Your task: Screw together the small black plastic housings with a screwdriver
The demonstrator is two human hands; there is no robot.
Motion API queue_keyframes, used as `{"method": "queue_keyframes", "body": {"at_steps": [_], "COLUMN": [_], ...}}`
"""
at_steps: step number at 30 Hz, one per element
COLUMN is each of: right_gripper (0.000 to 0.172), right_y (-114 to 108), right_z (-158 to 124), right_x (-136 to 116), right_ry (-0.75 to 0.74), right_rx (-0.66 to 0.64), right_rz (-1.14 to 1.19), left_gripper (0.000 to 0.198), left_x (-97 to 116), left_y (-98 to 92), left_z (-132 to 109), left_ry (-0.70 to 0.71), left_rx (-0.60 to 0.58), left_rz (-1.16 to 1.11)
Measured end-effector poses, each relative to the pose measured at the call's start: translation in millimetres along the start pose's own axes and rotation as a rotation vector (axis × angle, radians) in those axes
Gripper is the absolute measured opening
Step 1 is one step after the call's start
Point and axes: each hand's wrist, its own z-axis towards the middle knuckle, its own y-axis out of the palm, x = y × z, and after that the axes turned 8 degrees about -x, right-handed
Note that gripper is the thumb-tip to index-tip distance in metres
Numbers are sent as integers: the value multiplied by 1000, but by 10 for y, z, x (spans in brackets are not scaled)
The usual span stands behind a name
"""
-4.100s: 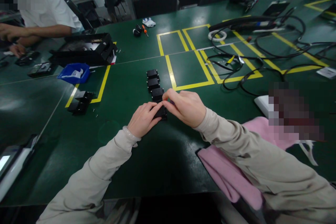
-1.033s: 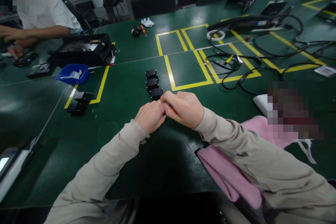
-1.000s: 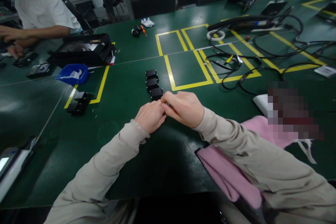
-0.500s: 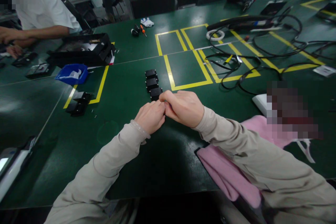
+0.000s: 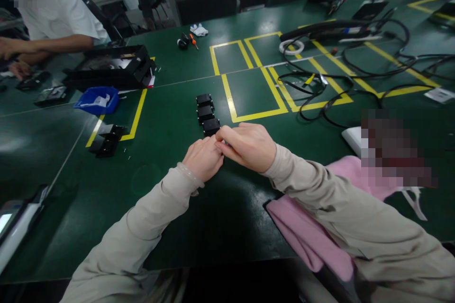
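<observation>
My left hand is closed, its knuckles toward me, and whatever it grips is hidden behind the fingers. Against it rests my right hand, with thumb and forefinger pinched together by the left knuckles; anything between those tips is too small or covered to make out. Just beyond both hands a short row of black rectangular blocks with small shiny pins at the sides lies on the green table. The nearest block is partly covered by my fingers.
Left of me are more black blocks, tiny loose pieces, a blue bin and a black tray. A co-worker in a white sleeve sits beyond. Black cables spread to the right; a pink cloth lies under my right forearm.
My right thumb and fingertips have shifted slightly over the left knuckles. The left hand and the black blocks stay in place.
</observation>
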Motion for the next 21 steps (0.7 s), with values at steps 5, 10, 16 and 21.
{"method": "queue_keyframes", "body": {"at_steps": [5, 10, 16, 21], "right_gripper": [34, 27, 30, 26], "right_y": [3, 13, 35, 47], "right_z": [-1, -6, -19, -26], "right_x": [-4, 5, 20, 32], "right_ry": [39, 38, 1, -8], "right_rx": [18, 67, 148, 226], "right_rz": [4, 46, 30, 45], "left_gripper": [22, 21, 18, 16], "left_x": [7, 10, -8, -17], "left_y": [-12, -31, -25, -43], "left_z": [9, 17, 14, 10], "left_ry": [-5, -20, -16, -31], "left_rx": [-12, -47, -45, -65], "left_rz": [5, 10, -15, -38]}}
